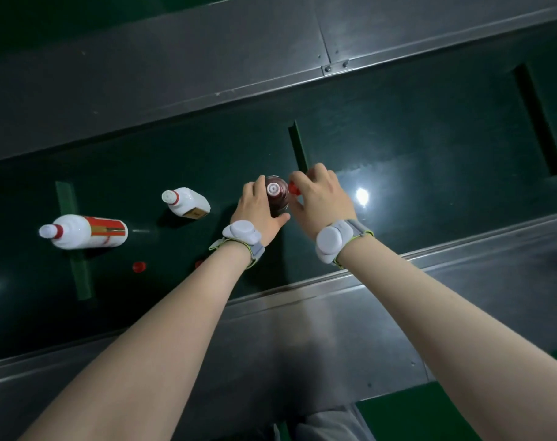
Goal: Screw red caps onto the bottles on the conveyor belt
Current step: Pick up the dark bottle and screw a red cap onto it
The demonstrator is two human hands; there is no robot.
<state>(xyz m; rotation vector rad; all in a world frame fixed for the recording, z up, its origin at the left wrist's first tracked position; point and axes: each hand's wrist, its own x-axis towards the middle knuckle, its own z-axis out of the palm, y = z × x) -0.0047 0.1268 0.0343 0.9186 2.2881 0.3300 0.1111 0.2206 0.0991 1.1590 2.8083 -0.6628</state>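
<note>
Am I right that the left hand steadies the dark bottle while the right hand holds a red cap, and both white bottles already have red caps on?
Not quite. The head view shows both white bottles still uncapped, with loose red caps on the belt. The rest holds: left hand steadies the dark bottle, right hand holds a red cap.

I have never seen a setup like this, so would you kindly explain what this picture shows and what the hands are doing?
This is one view from a camera worn on a person's head, looking down at both bare arms, each with a grey wrist device. Below runs a dark green conveyor belt between grey metal rails. The left hand steadies an upright dark brown bottle, not yet capped. The right hand holds a small red cap beside its neck. Two white bottles stand to the left, uncapped. Loose red caps lie on the belt nearby.
</note>
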